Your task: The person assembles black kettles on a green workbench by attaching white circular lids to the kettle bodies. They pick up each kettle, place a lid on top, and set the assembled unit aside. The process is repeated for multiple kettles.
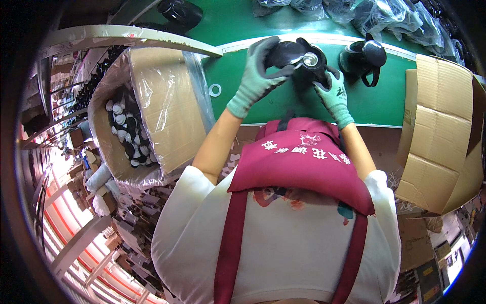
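A black jug is held above the green worktop in front of me, with a shiny silver-coloured round part showing at its top. My left hand, in a green glove with grey fingertips, is closed around a rounded black part at the jug's upper left. Whether that part is joined to the jug I cannot tell. My right hand, gloved the same way, grips the jug's right side, some fingers hidden behind it. Right of it stands a second black jug with a loop handle.
On the left, a plastic-lined carton holds many black and white parts. A white ring lies by it on the green worktop. An open cardboard box stands at right. Plastic-wrapped items lie beyond the white rail.
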Demonstrator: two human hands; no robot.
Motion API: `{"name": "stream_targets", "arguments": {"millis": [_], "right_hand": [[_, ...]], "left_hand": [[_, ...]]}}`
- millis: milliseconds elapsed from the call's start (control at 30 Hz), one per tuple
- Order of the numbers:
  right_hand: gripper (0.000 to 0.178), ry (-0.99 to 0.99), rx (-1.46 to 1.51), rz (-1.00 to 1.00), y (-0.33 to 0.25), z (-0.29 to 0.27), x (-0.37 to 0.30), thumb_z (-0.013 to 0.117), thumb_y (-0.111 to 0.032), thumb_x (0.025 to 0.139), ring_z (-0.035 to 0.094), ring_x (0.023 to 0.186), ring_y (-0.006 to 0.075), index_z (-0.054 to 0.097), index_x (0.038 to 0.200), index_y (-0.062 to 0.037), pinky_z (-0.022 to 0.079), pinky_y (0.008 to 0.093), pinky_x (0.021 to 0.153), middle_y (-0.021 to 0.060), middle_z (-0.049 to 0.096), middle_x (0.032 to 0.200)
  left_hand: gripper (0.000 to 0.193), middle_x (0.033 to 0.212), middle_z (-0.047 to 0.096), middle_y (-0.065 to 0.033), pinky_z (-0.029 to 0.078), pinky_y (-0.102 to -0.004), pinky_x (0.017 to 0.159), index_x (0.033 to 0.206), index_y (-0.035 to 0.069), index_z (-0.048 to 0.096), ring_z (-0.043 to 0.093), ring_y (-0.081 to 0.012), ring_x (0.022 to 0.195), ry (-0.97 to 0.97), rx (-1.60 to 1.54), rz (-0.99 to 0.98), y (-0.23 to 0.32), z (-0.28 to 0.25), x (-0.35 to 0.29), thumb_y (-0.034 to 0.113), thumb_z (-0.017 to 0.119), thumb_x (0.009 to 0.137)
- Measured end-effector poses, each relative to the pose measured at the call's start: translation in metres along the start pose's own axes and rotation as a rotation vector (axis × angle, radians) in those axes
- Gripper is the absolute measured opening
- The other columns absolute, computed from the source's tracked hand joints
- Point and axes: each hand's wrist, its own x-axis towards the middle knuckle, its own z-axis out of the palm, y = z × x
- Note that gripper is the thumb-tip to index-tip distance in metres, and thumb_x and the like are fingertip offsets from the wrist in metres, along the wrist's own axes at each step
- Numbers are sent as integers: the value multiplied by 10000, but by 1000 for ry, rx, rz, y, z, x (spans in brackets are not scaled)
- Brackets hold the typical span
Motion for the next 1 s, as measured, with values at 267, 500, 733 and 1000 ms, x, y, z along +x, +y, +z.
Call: {"name": "stream_targets", "arguments": {"millis": [267, 500, 733, 1000], "right_hand": [[446, 17, -77, 40, 6, 13, -7, 767, -236, 720, 533, 1166, 351, 612, 1113, -91, 478, 443, 951, 128, 451, 1333], [424, 32, -42, 55, 0, 10, -4, 759, -248, 729, 567, 1097, 367, 599, 1088, -87, 484, 451, 925, 146, 448, 1326], [425, 63, -72, 86, -4, 12, -5, 763, -257, 745, 573, 1104, 361, 611, 1101, -81, 487, 454, 936, 144, 469, 1319], [452, 73, -41, 85, 1, 23, -3, 772, -269, 746, 573, 1112, 369, 613, 1132, -95, 484, 469, 945, 150, 463, 1326]], "left_hand": [[1044, 1303, 489, -161, 341, -516, 1043, 1497, 186, 399, 482, -347, 1206, -430, 798, 214, 8, 39, 46, 481, 849, 603], [924, 1187, 519, -182, 484, -469, 911, 1351, 168, 498, 572, -373, 1056, -576, 894, 140, 29, 44, 82, 508, 875, 578], [942, 1177, 533, -178, 534, -444, 879, 1347, 124, 477, 627, -369, 1014, -712, 989, 80, 42, 52, 88, 457, 903, 575], [1118, 1379, 451, -165, 431, -494, 1022, 1459, 228, 394, 499, -373, 1240, -778, 1116, 399, 42, 41, 90, 438, 940, 506]]}}
